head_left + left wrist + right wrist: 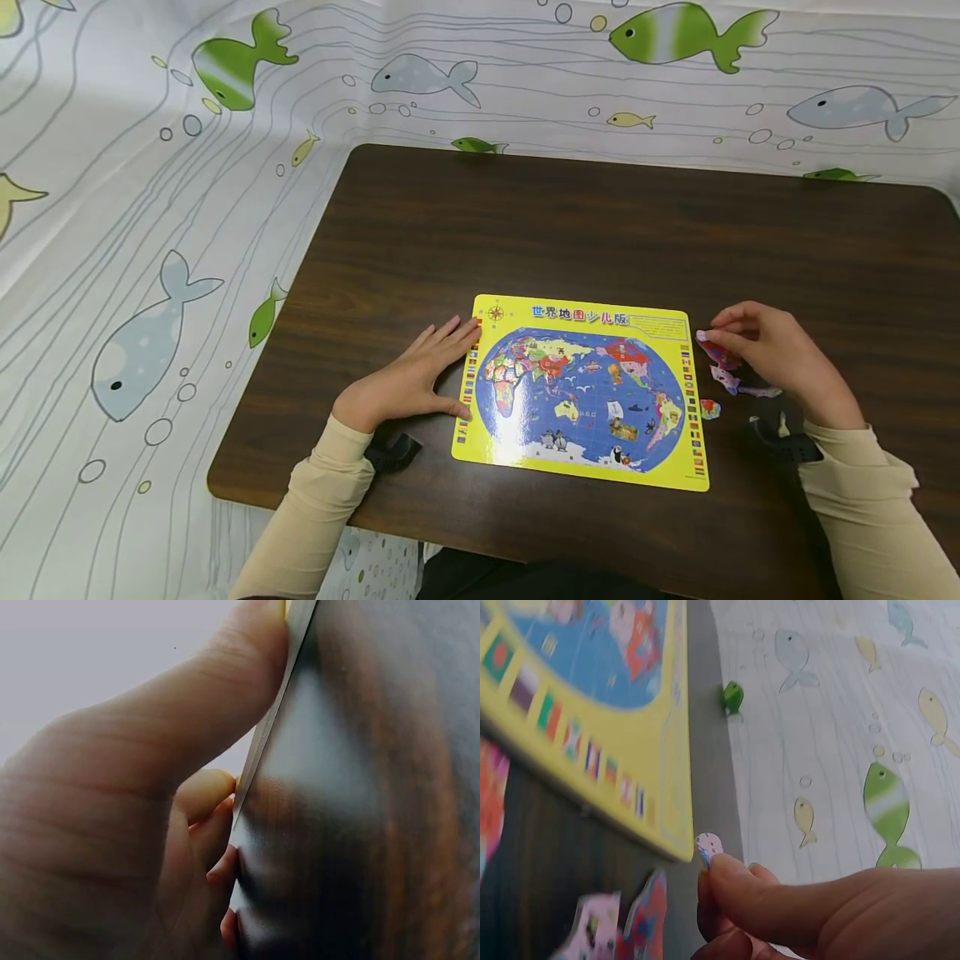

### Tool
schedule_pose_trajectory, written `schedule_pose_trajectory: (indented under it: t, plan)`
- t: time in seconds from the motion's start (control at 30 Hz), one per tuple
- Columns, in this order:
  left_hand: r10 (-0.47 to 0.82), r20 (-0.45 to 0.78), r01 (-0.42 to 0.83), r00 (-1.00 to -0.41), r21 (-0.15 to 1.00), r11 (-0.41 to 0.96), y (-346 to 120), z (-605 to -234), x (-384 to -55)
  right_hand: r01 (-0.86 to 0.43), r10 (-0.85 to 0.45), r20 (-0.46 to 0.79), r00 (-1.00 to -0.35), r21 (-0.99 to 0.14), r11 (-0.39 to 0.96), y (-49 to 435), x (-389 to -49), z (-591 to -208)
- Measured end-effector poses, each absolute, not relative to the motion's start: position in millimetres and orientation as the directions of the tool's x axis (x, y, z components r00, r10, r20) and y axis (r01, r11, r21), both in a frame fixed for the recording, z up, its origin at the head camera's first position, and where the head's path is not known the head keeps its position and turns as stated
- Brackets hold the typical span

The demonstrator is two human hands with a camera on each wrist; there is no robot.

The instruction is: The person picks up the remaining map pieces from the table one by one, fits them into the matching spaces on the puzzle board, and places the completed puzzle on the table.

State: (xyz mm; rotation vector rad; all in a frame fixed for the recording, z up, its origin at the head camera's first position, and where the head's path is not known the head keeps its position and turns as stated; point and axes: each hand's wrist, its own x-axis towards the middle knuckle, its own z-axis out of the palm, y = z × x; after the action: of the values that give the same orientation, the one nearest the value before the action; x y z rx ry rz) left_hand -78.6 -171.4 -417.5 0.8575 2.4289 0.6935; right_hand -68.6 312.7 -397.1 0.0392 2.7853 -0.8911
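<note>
A yellow-bordered world map puzzle board (660, 477) lies flat on the dark wooden table, its blue oval showing continents and animals. My left hand (411, 377) rests along its left edge with fingers spread and straight; in the left wrist view the thumb (225, 682) touches the board's edge. Off the board's right side, my right hand (783, 354) pinches a small pale pink puzzle piece (709, 844) between thumb and finger. Below that hand lie loose puzzle pieces: a pink one (724, 380), a thin purple one (761, 391) and a red-and-green one (710, 409).
The brown table (600, 225) extends behind the board and to both sides. A white cloth with fish (420, 75) hangs behind and at the left. Black straps with devices (393, 454) sit by both wrists. The table's front edge is close to the body.
</note>
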Motion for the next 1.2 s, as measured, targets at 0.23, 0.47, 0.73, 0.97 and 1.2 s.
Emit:
schedule_pose_trajectory:
  t: [0.23, 0.47, 0.73, 0.97, 1.2]
  plan:
    - [0.675, -0.251, 0.445, -0.694, 0.587, 0.676, -171.5, -415.7, -79.1, 0.095, -0.063, -0.233, -0.971, -0.608, 0.788, 295.7, -66.1, -387.6]
    - [0.678, -0.252, 0.435, -0.69, 0.604, 0.667, -171.9, -417.4, -75.4, 0.077, -0.104, -0.246, -0.964, -0.628, 0.774, 280.9, -64.1, -387.9]
    - [0.646, -0.268, 0.436, -0.715, 0.551, 0.711, -166.8, -419.1, -70.2, 0.047, -0.149, -0.24, -0.959, -0.656, 0.754, 264.5, -65.1, -389.8]
    - [0.644, -0.264, 0.445, -0.718, 0.538, 0.716, -166.4, -415.3, -69.8, 0.032, -0.161, -0.224, -0.961, -0.669, 0.742, 255.2, -67.4, -387.5]
    - [0.652, -0.245, 0.456, -0.718, 0.542, 0.706, -167.6, -414.0, -71.3, 0.008, -0.186, -0.21, -0.96, -0.682, 0.731, 246.9, -69.0, -385.5]
